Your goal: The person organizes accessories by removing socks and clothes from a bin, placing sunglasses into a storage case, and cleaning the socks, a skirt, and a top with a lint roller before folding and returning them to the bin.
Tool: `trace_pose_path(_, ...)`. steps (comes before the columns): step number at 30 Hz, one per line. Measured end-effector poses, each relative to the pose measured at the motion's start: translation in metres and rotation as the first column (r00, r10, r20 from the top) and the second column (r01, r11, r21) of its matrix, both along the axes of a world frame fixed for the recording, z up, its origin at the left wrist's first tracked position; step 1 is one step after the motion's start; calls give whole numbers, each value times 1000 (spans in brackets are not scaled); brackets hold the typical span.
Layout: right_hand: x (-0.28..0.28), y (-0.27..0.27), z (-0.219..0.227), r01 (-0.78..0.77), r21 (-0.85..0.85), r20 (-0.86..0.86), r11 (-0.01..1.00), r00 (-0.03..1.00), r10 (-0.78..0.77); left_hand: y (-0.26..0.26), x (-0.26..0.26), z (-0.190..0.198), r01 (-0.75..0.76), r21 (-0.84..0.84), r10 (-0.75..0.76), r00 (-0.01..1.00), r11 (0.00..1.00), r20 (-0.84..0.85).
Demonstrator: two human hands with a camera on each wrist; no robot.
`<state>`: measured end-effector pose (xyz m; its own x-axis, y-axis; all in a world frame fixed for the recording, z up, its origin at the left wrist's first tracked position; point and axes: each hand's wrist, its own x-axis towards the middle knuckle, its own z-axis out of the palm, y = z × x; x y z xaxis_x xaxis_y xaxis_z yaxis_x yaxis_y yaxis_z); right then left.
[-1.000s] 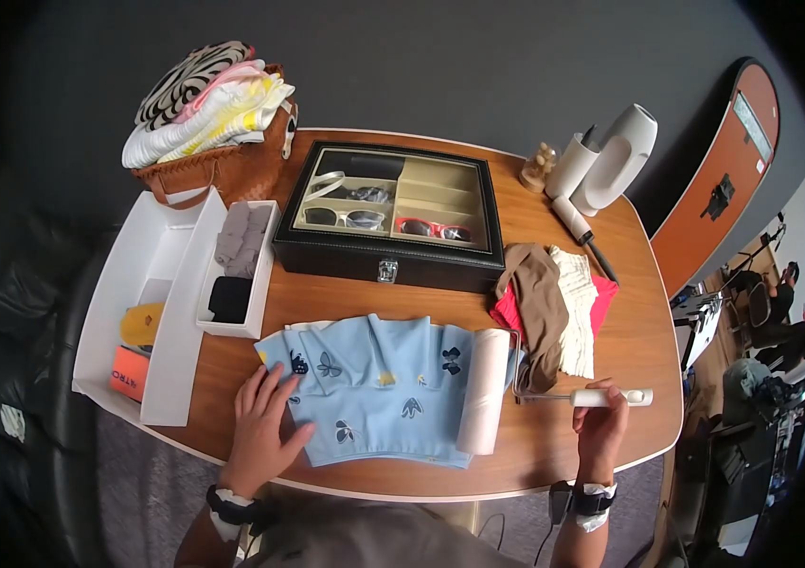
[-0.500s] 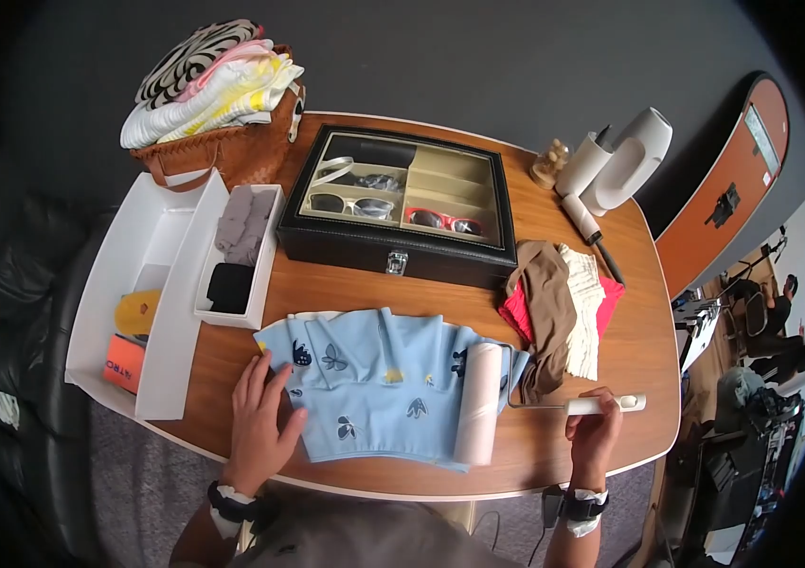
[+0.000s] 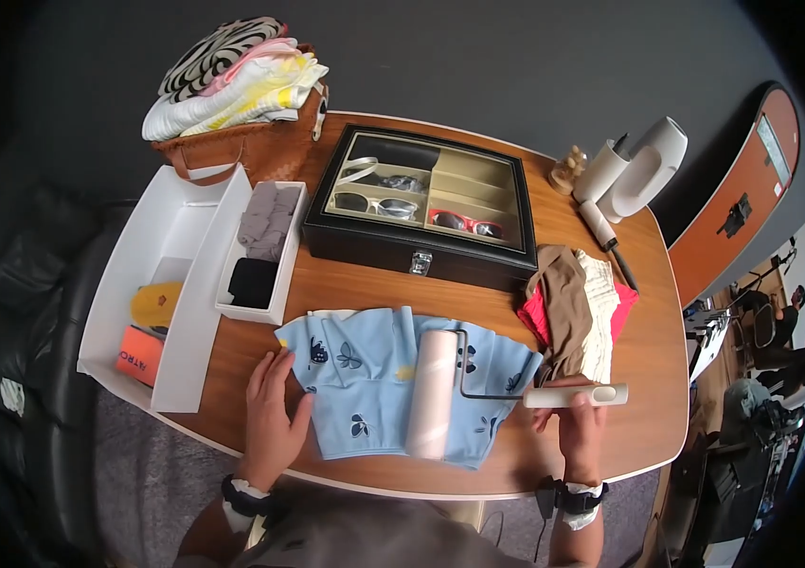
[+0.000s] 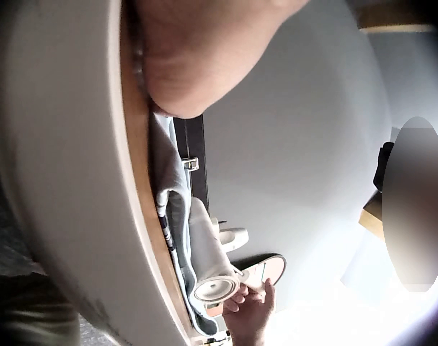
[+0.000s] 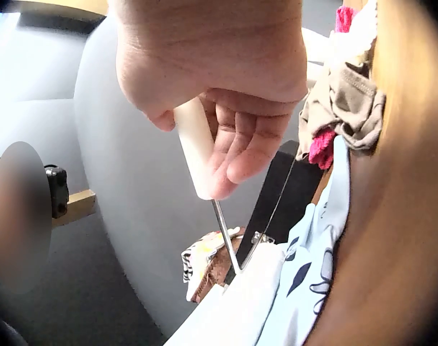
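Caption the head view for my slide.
Right hand holding a lint roller over blue patterned cloth, left hand near its edge.

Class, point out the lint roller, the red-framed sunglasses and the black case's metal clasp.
Lint roller (image 3: 433, 395), head view: middle of the pale roll.
Red-framed sunglasses (image 3: 449, 220), head view: one dark lens.
Metal clasp (image 3: 420, 263), head view: centre of its plate.

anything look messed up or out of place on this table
Nothing looks spilled or broken. The blue garment is rumpled, with folds across its far half, and the brown cloth lies bunched over the red cloth to its right, more heap than pile.
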<state>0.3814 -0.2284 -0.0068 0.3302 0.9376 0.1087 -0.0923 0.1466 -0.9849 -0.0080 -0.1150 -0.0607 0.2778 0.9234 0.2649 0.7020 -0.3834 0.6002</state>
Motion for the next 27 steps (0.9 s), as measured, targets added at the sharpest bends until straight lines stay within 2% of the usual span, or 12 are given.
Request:
trace_pose_path(2,-2,8,0,-76,-14,122,997,990,77,0,-1,-1,-13,-7,13,1000,1000,20)
trace_pose_path(3,-4,12,1,-136,8,107,991,985,134,0,-2,-3,-19,-11,20,999,1000,36)
trace_pose_path(6,-19,24,13,-137,-38,106,990,984,140,-2,-2,-3,-48,-23,50,994,999,99)
trace_pose_path(7,-26,28,17,-124,-59,39,991,991,126,-2,-3,-3,-57,-28,60,991,998,123)
trace_pose_path(11,-47,44,22,-179,-16,77,984,981,180,0,-9,-8,-36,-62,51,964,997,261)
trace_pose_path(14,-65,55,33,-221,-28,121,975,967,223,-1,-7,-3,-32,-118,68,945,993,320)
trace_pose_path(18,-83,75,43,-307,-24,274,952,913,301,0,-5,-4,-10,-177,86,898,984,431)
trace_pose_path(19,-89,80,42,-329,-8,235,944,917,321,1,-4,-5,-1,-199,95,881,980,464)
trace_pose_path(22,-105,89,44,-330,-47,122,943,935,334,-1,-12,-2,17,-132,30,939,991,343)
trace_pose_path(25,-116,100,35,-380,-58,44,923,923,383,-1,-11,-1,45,-112,0,930,993,367)
trace_pose_path(27,-122,104,30,-407,-79,25,910,912,410,-2,-10,-2,85,-154,-5,888,984,460)
